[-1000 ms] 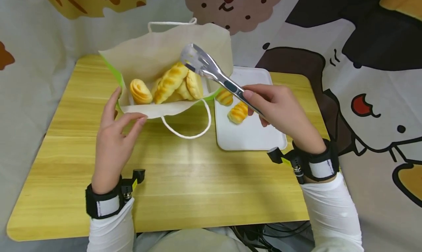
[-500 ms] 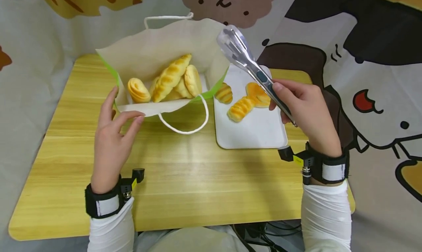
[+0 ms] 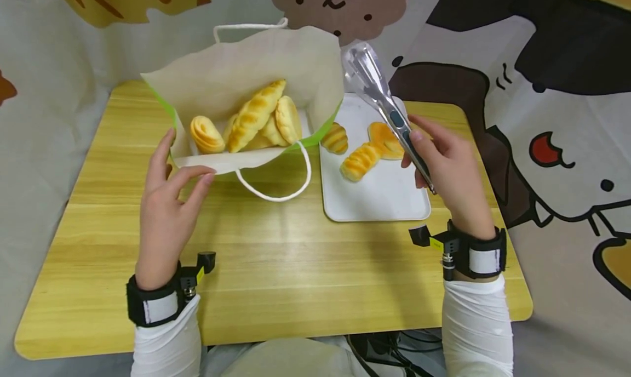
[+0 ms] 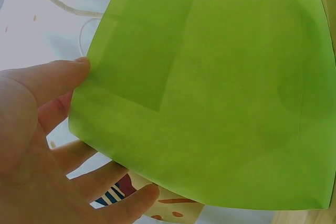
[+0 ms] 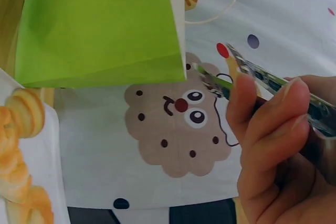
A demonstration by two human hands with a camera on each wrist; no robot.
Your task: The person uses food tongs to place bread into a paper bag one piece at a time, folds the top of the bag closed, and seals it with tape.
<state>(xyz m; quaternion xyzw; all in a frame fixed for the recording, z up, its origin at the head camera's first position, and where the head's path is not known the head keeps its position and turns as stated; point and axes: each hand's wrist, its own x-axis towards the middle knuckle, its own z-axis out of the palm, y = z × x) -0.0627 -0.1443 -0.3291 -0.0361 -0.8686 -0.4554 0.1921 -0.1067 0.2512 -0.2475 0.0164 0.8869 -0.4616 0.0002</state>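
Note:
A green paper bag with a pale inside gapes toward me, holding several bread pieces: a long ridged loaf, a swirled roll and an oval bun among them. My left hand pinches the bag's near-left rim between thumb and fingers; in the left wrist view the green side fills most of the picture. Metal tongs are gripped in my right hand, tips up and left above the tray. In the right wrist view, their two arms stand apart with nothing between.
Right of the bag, a white tray carries a striped roll, a ridged bread and a flat golden bread partly behind the tongs. A white rope handle loops over the wooden table. A cartoon-print cloth hangs behind.
My right hand has carried the tongs rightward from over the bag's mouth to above the tray, then slowed. The left hand keeps its hold on the rim.

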